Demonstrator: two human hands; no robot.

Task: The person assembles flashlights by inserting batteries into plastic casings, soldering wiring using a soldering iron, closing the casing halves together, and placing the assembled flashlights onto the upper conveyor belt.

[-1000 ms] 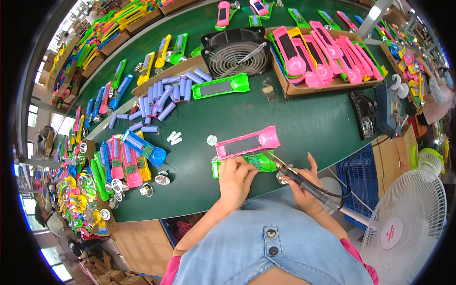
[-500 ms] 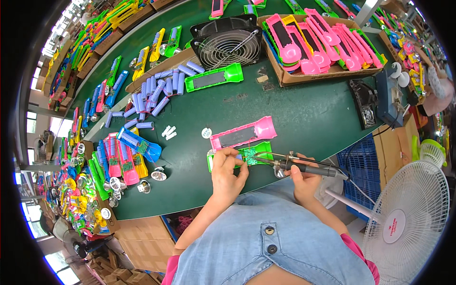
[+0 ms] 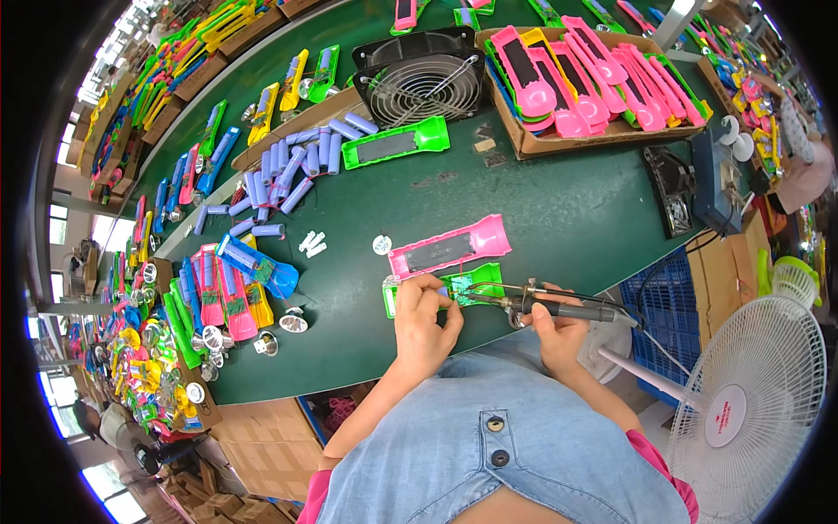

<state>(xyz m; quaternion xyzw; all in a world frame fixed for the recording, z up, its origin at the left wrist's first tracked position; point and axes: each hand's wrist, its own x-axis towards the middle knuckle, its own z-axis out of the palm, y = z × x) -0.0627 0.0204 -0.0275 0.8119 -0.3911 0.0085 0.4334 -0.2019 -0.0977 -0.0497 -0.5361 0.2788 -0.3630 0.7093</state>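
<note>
My right hand (image 3: pixel 560 334) is wrapped round a soldering iron (image 3: pixel 576 311) with a thin metal feed tube fixed along it. Its tip points left, at a small green circuit board (image 3: pixel 460 286) inside a green plastic flashlight housing (image 3: pixel 491 276). Over the left part of that housing is my left hand (image 3: pixel 421 327), thumb and fingers pinched close to the board. What they pinch is too small to make out. Just beyond lies a pink housing half (image 3: pixel 491 236) with a dark strip, and a round white disc (image 3: pixel 381 244) sits at its left end.
Purple battery cells (image 3: pixel 281 166) are heaped at the back left, before a black fan (image 3: pixel 417 83). A carton (image 3: pixel 602 144) of pink housings stands back right. Assembled colourful housings (image 3: pixel 234 293) and reflectors (image 3: pixel 293 320) lie left. A white fan (image 3: pixel 751 410) stands at the right.
My left hand has shifted very slightly right and down, still pinched beside the board. The iron's tip stays at the board with little movement.
</note>
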